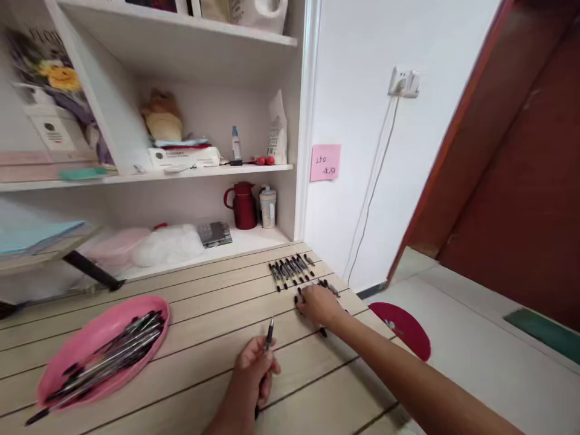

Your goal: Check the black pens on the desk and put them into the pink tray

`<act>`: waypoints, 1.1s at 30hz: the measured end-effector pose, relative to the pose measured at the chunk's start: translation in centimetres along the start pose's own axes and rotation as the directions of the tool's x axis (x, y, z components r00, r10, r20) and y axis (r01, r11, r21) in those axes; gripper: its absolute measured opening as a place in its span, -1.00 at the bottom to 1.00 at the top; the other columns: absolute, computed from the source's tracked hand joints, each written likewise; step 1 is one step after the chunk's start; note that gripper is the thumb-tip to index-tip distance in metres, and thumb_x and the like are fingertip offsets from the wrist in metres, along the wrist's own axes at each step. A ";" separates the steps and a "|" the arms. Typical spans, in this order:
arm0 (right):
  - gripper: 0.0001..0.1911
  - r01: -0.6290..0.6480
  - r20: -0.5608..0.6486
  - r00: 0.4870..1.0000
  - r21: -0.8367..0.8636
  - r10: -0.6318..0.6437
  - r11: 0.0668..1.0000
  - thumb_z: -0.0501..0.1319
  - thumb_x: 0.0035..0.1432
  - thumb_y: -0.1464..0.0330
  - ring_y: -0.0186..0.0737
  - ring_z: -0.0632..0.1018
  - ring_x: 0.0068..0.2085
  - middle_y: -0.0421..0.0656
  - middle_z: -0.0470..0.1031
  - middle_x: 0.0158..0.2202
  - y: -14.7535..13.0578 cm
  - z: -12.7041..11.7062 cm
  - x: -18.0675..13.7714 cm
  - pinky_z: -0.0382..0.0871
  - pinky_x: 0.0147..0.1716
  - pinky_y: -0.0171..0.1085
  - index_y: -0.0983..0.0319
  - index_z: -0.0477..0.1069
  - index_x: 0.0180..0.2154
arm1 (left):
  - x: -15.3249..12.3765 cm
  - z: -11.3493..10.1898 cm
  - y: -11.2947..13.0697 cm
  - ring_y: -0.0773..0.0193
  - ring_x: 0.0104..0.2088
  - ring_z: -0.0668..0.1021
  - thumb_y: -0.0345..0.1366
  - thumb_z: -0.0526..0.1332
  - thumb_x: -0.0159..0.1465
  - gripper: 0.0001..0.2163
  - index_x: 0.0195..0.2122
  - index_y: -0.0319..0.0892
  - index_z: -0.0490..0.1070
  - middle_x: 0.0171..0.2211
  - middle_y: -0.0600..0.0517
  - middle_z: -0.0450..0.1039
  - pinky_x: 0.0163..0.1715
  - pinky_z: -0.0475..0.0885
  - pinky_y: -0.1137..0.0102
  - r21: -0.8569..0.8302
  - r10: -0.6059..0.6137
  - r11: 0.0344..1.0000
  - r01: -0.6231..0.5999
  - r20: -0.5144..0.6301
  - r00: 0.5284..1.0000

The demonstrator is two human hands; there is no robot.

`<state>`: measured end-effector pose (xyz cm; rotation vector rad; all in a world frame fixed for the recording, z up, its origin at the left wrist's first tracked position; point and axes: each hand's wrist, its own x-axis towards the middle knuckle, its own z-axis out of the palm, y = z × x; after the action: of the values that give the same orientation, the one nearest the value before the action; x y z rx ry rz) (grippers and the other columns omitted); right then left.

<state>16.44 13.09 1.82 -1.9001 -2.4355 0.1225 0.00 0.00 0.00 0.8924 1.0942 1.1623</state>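
My left hand (254, 368) is closed around a black pen (269, 333) that points up and away over the wooden table (203, 314). My right hand (318, 302) reaches to the table's far right corner, palm down, fingers curled over a small cluster of black pens (330, 286); what the fingers grip is hidden. Just beyond it lies a neat row of several black pens (290, 270). A pink oval tray (97, 338) full of black pens sits at the near left.
White shelves behind the table hold a red jug (244, 205), a small bottle (268, 207), a white bag (167, 244), boxes and books. A pink note (325, 162) hangs on the wall. A red fan-shaped thing (401, 326) lies beyond the table's right edge.
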 end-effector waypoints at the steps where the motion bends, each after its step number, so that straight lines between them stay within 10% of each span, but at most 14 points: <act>1: -0.75 0.000 0.003 1.000 0.001 0.000 1.000 0.11 -0.05 0.31 -0.05 0.49 -0.27 0.02 0.50 -0.31 0.1 0.1 0.0 0.29 -0.40 -0.27 0.30 0.45 -0.34 | -0.1 0.0 0.1 0.63 -0.81 0.08 -0.21 0.13 0.08 -0.76 -0.27 -0.20 0.22 -0.61 0.17 0.31 -0.82 -0.08 0.64 -0.006 -0.002 1.000 0.002 -0.001 1.000; 16: -0.83 -0.025 -0.039 0.999 0.072 0.028 0.997 0.13 -0.06 0.34 -0.11 0.48 -0.30 -0.01 0.50 -0.38 0.6 -0.8 -0.3 0.19 -0.43 -0.31 0.27 0.45 -0.46 | 0.2 -0.3 -0.5 0.63 -0.83 0.07 -0.20 0.19 0.03 -0.73 -0.29 -0.20 0.25 -0.62 0.16 0.32 -0.83 -0.12 0.63 -0.047 -0.020 0.999 0.020 -0.006 1.000; 19: -0.80 0.005 -0.079 0.997 0.300 0.019 0.954 0.12 -0.04 0.28 -0.20 0.45 -0.40 -0.09 0.48 -0.48 -0.4 -1.0 -1.2 0.16 -0.49 -0.34 0.27 0.40 -0.53 | 0.4 -0.4 -0.8 0.63 -0.84 0.08 -0.19 0.20 0.01 -0.72 -0.29 -0.20 0.25 -0.63 0.16 0.33 -0.85 -0.14 0.63 -0.058 -0.023 0.998 0.023 -0.004 1.000; 23: -0.68 -0.076 0.103 0.994 0.899 -0.039 0.431 0.13 -0.05 0.14 -0.40 0.33 -0.62 -0.21 0.36 -0.64 -3.7 0.0 -3.4 0.10 -0.62 -0.39 0.27 0.30 -0.59 | 0.7 -0.4 -0.9 0.63 -0.85 0.09 -0.18 0.20 0.02 -0.72 -0.29 -0.20 0.25 -0.63 0.17 0.33 -0.86 -0.12 0.64 -0.056 -0.012 0.998 0.012 0.010 1.000; 26: -0.65 -0.107 0.111 0.993 0.992 -0.050 0.066 0.26 -0.22 0.13 -0.42 0.32 -0.64 -0.28 0.31 -0.68 -6.2 1.1 -4.7 0.09 -0.64 -0.41 0.27 0.24 -0.59 | 0.7 -0.5 -0.9 0.62 -0.85 0.11 -0.19 0.20 0.02 -0.74 -0.31 -0.20 0.25 -0.64 0.17 0.32 -0.86 -0.10 0.64 -0.047 -0.003 0.999 0.005 0.032 0.999; 33: -0.64 -0.036 0.057 0.993 0.982 0.108 -0.183 0.29 -0.26 0.16 -0.42 0.30 -0.69 -0.30 0.26 -0.76 -8.2 1.8 -5.4 0.08 -0.65 -0.39 0.27 0.22 -0.65 | 0.7 -0.5 -1.2 0.60 -0.86 0.10 -0.20 0.20 0.03 -0.74 -0.30 -0.18 0.24 -0.64 0.17 0.33 -0.90 -0.08 0.63 -0.050 0.007 0.999 -0.006 0.031 0.999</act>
<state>9.70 5.86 0.80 -1.0108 -1.0565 1.4887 -0.20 0.46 -1.39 0.8728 1.0334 1.1728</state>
